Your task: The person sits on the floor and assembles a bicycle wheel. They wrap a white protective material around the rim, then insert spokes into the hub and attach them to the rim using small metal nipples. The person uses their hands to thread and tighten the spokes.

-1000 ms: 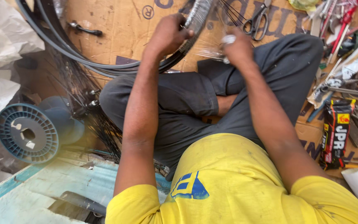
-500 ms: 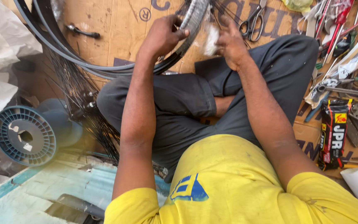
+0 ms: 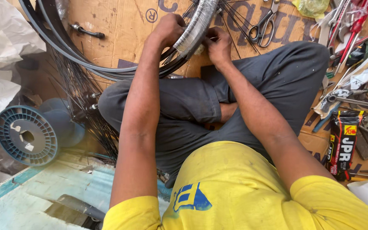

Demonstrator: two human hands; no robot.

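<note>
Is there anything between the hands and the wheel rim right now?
Nothing visible. The left hand grips the wrapped rim directly, and the right hand is against its inner edge among the spokes. The scissors lie apart on the cardboard.

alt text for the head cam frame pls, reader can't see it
A person sitting cross-legged on cardboard grips a wrapped bicycle wheel rim with the left hand, while the right hand works at its thin spokes. A blue plastic spool lies to the left; scissors and scattered hand tools lie to the right.
</note>
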